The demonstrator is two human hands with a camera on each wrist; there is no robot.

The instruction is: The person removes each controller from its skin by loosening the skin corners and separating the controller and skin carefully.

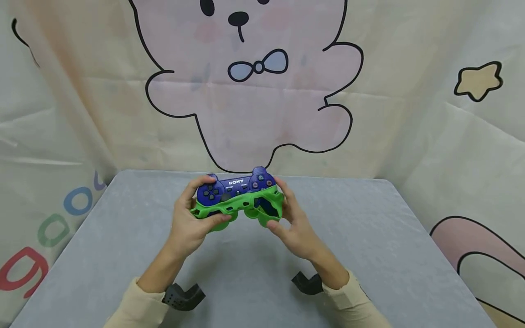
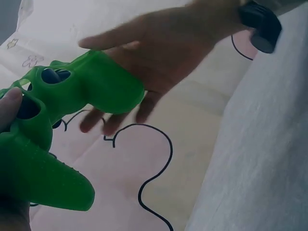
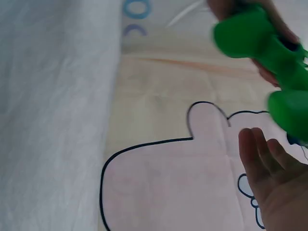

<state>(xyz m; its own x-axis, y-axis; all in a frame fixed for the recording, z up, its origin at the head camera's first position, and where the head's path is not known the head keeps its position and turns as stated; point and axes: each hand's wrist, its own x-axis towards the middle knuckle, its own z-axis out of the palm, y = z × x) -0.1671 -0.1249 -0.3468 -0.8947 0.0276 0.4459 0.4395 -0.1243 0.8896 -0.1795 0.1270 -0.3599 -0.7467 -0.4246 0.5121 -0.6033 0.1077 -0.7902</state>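
The left hand (image 1: 188, 232) pinches the controller (image 1: 235, 186) and green cover (image 1: 246, 199) at the controller's left end. The right hand (image 1: 297, 232) sits loosely spread at its right end; contact is unclear. The table (image 1: 246, 282) lies below the controller.

Left fingers (image 1: 202, 181) curled; right fingers (image 3: 255, 153) straight; forearms (image 1: 162, 268) apart.

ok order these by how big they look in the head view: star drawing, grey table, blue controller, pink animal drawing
1. Grey table
2. Pink animal drawing, top cut off
3. Blue controller, partly in green cover
4. Star drawing
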